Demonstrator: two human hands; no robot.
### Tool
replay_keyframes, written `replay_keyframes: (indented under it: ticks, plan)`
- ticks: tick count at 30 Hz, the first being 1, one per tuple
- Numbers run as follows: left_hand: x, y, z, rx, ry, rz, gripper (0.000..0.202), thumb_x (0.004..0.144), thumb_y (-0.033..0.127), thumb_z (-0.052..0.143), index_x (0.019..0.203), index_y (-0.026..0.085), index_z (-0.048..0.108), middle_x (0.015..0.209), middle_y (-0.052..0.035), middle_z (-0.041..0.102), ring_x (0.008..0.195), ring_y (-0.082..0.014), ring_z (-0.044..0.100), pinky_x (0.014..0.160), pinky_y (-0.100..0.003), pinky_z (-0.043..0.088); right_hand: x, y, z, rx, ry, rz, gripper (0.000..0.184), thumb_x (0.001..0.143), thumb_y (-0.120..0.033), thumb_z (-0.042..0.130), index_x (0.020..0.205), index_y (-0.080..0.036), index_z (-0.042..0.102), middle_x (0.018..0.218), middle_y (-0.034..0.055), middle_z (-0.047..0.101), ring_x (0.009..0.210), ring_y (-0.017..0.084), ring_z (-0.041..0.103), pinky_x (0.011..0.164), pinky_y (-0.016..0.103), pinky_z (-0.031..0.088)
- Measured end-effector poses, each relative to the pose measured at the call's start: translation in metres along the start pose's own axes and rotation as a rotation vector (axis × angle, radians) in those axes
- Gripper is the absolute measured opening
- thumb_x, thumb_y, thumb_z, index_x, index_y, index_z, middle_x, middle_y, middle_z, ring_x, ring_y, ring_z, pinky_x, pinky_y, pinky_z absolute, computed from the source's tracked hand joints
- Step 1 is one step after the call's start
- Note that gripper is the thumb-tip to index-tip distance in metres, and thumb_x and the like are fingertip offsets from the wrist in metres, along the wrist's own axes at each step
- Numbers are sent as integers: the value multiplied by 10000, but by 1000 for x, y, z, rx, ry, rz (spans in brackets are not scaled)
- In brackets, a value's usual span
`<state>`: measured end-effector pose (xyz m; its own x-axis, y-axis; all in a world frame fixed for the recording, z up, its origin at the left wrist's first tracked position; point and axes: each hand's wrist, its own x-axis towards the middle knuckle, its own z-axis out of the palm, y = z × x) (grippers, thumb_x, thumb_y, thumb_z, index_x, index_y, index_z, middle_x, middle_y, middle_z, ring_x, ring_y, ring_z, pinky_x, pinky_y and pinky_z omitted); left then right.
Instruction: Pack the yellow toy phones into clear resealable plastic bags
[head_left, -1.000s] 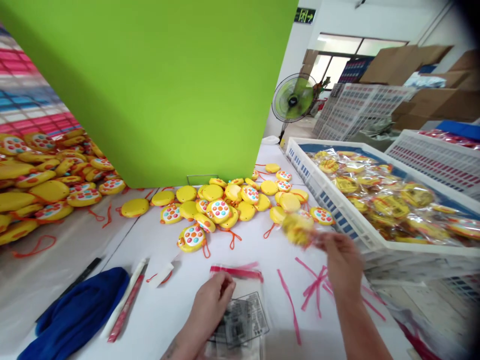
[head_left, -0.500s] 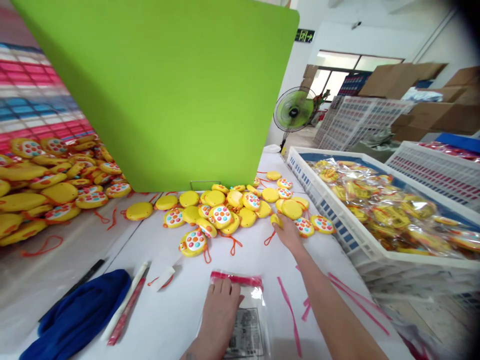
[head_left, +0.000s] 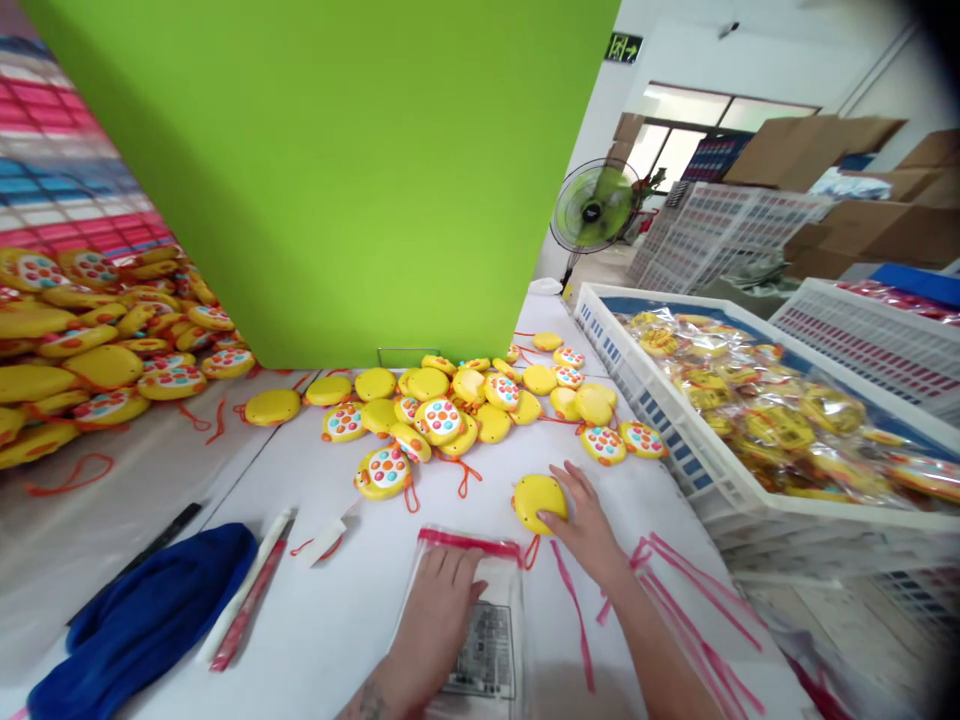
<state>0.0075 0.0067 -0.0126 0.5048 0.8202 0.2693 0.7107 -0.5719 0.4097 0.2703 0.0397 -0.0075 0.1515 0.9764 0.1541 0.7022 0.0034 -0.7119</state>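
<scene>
My left hand (head_left: pixel 444 607) lies over a clear plastic bag (head_left: pixel 516 612) with a pink strip at its mouth and a printed black label. Its fingers are close together at the strip, with the thumb at the side. To the right, my right hand (head_left: pixel 586 525) holds a round yellow toy (head_left: pixel 538 502) by its right edge, the thumb on its plain face. An orange loop (head_left: pixel 532 552) hangs from this toy. Just beyond, similar toys (head_left: pixel 439 420) lie heaped, some showing white faces with coloured dots.
A green board (head_left: pixel 360 180) stands behind the heap. More yellow toys (head_left: pixel 105 366) are piled at left. A white crate (head_left: pixel 750 496) of bagged toys borders the table's right side. Blue cloth (head_left: pixel 150 620), white and red sticks, and pink strips (head_left: pixel 576 615) lie nearer me.
My right hand has drawn one yellow toy from the heap's right side towards me and the bag. My left hand has stayed on the bag. The view has shifted slightly.
</scene>
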Motion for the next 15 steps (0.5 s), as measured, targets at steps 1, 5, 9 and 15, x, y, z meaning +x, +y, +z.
replay_keyframes:
  ticks: [1,5,9,15]
  plan:
    - [0,-1,0,-6,-1,-6,309,896,176,526,1204,190,540,1086,-79,637,984,-253,577,881,-448,480,-4,-2,1,-49,18,41,615,771,-356,644,1338,-199,465,1418,131,425,1348,307,317,1106,520,269]
    - [-1,-3,2,-12,-3,-22,405,908,223,517,1308,176,479,1131,-102,636,1027,-267,576,918,-473,472,-15,-16,15,10,-37,94,633,834,-366,565,1408,-200,356,1294,135,503,1219,286,460,1059,494,339]
    - [-1,-4,2,-44,10,-29,504,921,247,496,1403,177,363,1129,-118,633,1024,-274,582,923,-494,464,-20,-33,19,314,-74,115,653,850,-349,566,1435,-254,290,1321,108,448,1212,246,472,1042,434,374]
    - [0,-3,-3,-123,35,-56,606,914,210,486,1458,140,230,1070,-131,629,949,-265,584,870,-485,479,-25,-61,-25,728,-501,61,525,813,-315,669,1303,-272,483,1213,63,531,1103,216,540,939,340,442]
